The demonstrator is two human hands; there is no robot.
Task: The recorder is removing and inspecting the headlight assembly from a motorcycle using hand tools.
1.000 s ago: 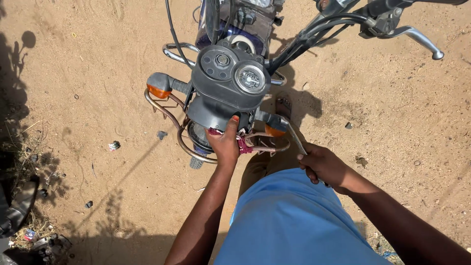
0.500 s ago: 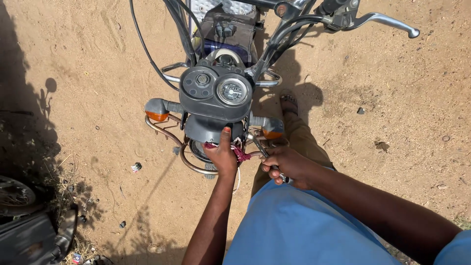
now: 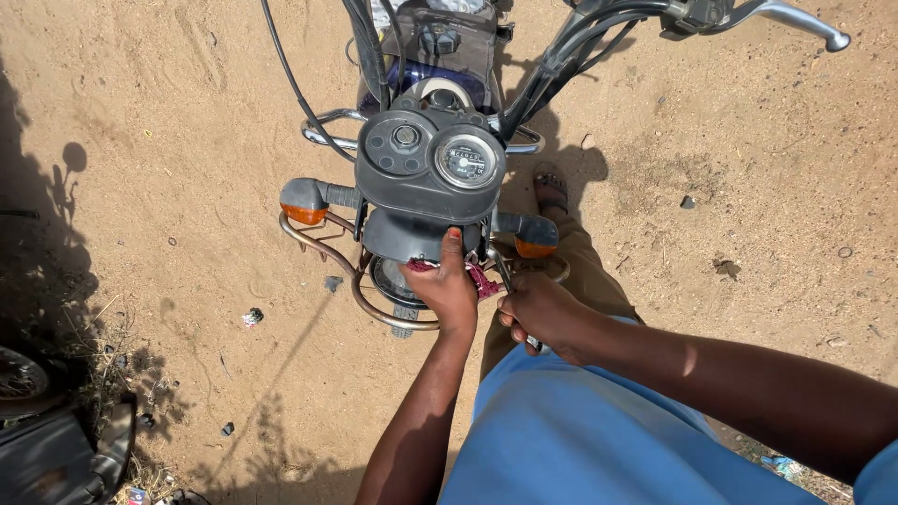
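Head view, looking down on the front of a motorcycle standing on bare sandy ground (image 3: pixel 168 140).

Left hand (image 3: pixel 447 285): pressed against the lower edge of the dark grey plastic headlight housing (image 3: pixel 416 234), thumb up on the shell, fingers curled over a crumpled red-pink cloth (image 3: pixel 482 278) that sits between the hand and the housing. Fingers closed, pinching cloth to shell.

Right hand (image 3: pixel 541 313): wrapped in a fist around a slim metal tool shaft (image 3: pixel 501 271), tip pointing up toward the housing's right side, just under the orange right turn signal (image 3: pixel 533 248). Tip contact point hidden by the left hand; kind of tool not discernible.

Surroundings: round twin-dial instrument cluster (image 3: pixel 435 159) directly above the housing; orange left turn signal (image 3: pixel 304 210); curved rusty tubular crash guard (image 3: pixel 337 257) below; chrome brake lever (image 3: pixel 804 21) top right.

Judgement on technique: keep the left hand bracing the housing firmly so it does not rock; hold the shaft in line with the fastener, apply steady pressure, keep cloth clear of the tip.
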